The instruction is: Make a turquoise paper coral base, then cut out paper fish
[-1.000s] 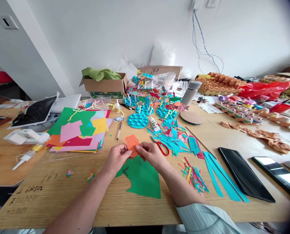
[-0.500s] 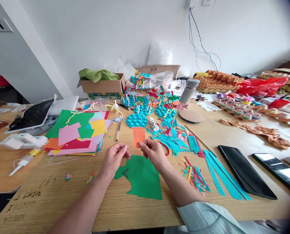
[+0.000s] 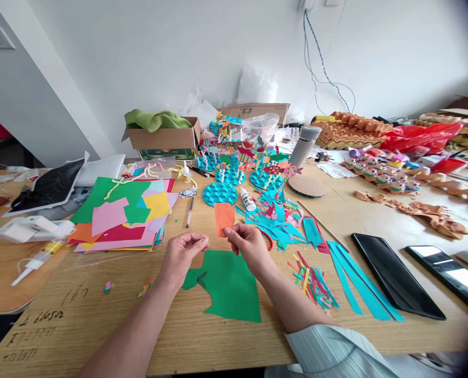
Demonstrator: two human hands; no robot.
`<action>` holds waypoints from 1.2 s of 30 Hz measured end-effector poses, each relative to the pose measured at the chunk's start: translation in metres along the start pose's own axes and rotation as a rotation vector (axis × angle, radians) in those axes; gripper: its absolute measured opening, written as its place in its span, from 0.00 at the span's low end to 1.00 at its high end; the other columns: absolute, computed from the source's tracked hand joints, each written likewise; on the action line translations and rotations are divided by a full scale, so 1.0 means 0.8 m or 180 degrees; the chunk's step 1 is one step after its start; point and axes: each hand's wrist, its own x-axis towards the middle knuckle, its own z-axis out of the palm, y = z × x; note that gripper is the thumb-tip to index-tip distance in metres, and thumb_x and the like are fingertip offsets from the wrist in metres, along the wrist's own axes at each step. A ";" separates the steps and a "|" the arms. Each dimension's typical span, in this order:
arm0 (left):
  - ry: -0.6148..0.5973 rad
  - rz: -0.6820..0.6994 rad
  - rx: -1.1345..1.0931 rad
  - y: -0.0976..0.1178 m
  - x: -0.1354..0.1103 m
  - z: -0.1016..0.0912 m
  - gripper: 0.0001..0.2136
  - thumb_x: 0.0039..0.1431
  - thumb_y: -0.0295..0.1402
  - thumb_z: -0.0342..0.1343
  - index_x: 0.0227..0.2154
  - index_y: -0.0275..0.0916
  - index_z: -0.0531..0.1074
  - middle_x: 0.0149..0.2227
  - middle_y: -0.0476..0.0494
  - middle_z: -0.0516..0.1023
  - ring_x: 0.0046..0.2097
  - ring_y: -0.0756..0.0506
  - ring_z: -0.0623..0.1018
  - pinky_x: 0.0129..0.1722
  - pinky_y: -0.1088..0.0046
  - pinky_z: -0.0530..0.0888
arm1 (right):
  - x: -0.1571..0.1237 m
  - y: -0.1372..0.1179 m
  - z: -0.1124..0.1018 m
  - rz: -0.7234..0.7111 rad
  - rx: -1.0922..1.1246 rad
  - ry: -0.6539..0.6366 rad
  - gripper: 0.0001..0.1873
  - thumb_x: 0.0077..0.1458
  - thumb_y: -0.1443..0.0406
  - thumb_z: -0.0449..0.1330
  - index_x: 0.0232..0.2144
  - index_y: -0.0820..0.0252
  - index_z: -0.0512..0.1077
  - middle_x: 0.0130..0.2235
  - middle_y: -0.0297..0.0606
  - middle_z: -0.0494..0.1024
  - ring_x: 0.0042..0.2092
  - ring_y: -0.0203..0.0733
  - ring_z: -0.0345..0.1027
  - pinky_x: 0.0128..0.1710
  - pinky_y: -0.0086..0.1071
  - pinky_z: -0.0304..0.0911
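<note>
Showing dark drawn lines, an orange paper piece [image 3: 223,216] is held up by its lower right corner above the worktop [image 3: 202,344], pinched in the right hand [image 3: 252,247], just beyond a green sheet [image 3: 234,289]. The left hand [image 3: 181,257] is kept clear of the piece, thumb and fingertips together, nothing visible between them. A look over the lines seems to be under way; for cutting, a steady edge grip and the red-handled scissors [image 3: 268,241] would be needed.
</note>
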 end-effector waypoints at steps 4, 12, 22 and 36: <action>-0.0169 -0.0060 0.0145 0.001 -0.003 0.000 0.13 0.35 0.41 0.71 0.22 0.38 0.78 0.24 0.47 0.80 0.29 0.49 0.76 0.35 0.73 0.72 | 0.000 0.001 -0.001 -0.0012 0.0061 0.0004 0.22 0.42 0.49 0.69 0.18 0.59 0.67 0.15 0.27 0.65 0.16 0.28 0.54 0.16 0.25 0.49; -0.0132 0.0205 0.0309 0.001 -0.003 0.000 0.19 0.47 0.47 0.65 0.15 0.38 0.71 0.16 0.51 0.70 0.24 0.52 0.68 0.29 0.75 0.67 | -0.002 -0.002 0.001 0.0367 0.0518 -0.0141 0.22 0.35 0.51 0.73 0.20 0.61 0.71 0.20 0.30 0.71 0.20 0.31 0.61 0.15 0.25 0.56; -0.0169 0.0039 -0.0047 -0.001 0.000 0.001 0.15 0.43 0.43 0.67 0.25 0.37 0.75 0.26 0.49 0.74 0.29 0.50 0.71 0.32 0.74 0.69 | -0.012 -0.003 0.009 0.0555 -0.0279 -0.0803 0.22 0.38 0.51 0.71 0.20 0.60 0.68 0.15 0.25 0.63 0.16 0.28 0.53 0.15 0.26 0.45; -0.0220 -0.0140 -0.0179 0.003 -0.002 0.000 0.13 0.42 0.41 0.67 0.26 0.36 0.74 0.24 0.51 0.72 0.24 0.53 0.68 0.25 0.76 0.66 | -0.012 -0.008 0.008 0.0329 -0.0273 -0.0780 0.20 0.43 0.51 0.68 0.22 0.59 0.65 0.19 0.24 0.63 0.19 0.29 0.53 0.19 0.27 0.46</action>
